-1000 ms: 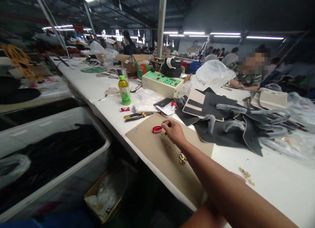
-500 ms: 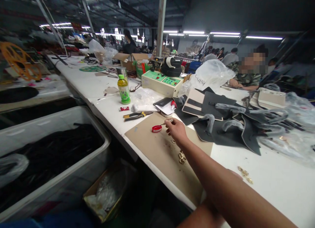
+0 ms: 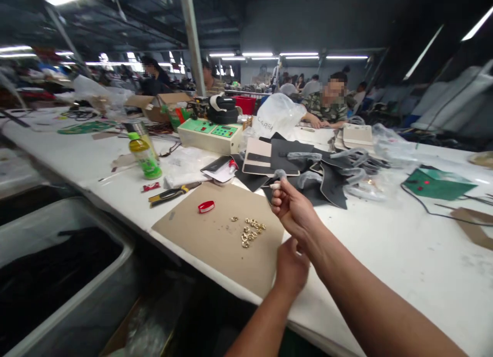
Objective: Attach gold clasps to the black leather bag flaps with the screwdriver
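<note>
My right hand (image 3: 292, 205) is raised over the right edge of the tan board (image 3: 192, 233), closed in a pinch. From its fingertips pokes a small pale stick-like thing (image 3: 275, 186) whose kind I cannot make out. Just below, my left hand (image 3: 292, 267) is closed near the right wrist. A small bright bit shows at its fingers, too small to name. On the board lie several gold metal fittings (image 3: 249, 236) and a small red oval container (image 3: 206, 207).
Pliers (image 3: 173, 193), a green-capped bottle (image 3: 145, 155) and a control box (image 3: 210, 136) stand or lie beyond the board. Dark flat pieces with plastic-wrapped handles (image 3: 308, 180) are piled behind my hands. A co-worker (image 3: 325, 108) sits across the table; a green box (image 3: 439, 183) is at right.
My right hand has moved away from the red container, back towards me, with the pale stick. My left hand has come into clearer view below it. The view has swung right.
</note>
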`<state>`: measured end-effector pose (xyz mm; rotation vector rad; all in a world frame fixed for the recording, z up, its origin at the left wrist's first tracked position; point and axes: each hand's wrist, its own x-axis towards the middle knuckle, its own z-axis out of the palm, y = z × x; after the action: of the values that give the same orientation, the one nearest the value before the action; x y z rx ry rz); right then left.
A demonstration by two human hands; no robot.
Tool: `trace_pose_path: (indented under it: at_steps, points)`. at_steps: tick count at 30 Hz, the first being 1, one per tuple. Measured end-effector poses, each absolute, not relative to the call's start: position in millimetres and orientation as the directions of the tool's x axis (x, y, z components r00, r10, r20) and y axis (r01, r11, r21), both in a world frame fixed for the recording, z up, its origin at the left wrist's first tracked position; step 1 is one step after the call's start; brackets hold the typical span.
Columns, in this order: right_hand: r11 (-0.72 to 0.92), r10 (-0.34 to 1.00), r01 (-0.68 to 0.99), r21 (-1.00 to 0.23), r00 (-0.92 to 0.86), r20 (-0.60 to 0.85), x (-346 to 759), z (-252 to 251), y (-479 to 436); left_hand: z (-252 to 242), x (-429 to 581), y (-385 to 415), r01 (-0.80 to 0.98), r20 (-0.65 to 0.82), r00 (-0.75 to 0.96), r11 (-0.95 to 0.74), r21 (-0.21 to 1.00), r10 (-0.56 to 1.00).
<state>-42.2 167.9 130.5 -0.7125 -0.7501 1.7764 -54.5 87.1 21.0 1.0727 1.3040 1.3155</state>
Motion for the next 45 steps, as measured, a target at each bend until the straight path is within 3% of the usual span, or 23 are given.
trace_pose_path:
  at_steps: [5, 9, 22, 45]
  points:
    - [0.007, 1.000, -0.477, -0.879, 0.025, -0.006, 79.1, 106.9, 143.3, 17.5, -49.3, 96.0, -0.167, -0.062, -0.164, 0.035, 0.985, 0.984]
    - [0.036, 0.991, -0.375, -0.926, 0.131, -0.014, 124.3, 67.3, 126.7, 19.4, -48.9, 101.6, -0.203, -0.042, -0.169, 0.007, 0.979, 0.985]
    - [0.064, 0.997, -0.212, -0.975, 0.066, 0.051, 121.2, 42.5, 117.1, 17.3, -44.8, 103.7, -0.205, 0.020, -0.169, -0.055, 0.977, 0.985]
    - [0.067, 0.996, -0.174, -0.982, 0.075, 0.054, 118.3, 40.6, 116.8, 17.4, -44.0, 103.3, -0.201, 0.038, -0.169, -0.072, 0.977, 0.985]
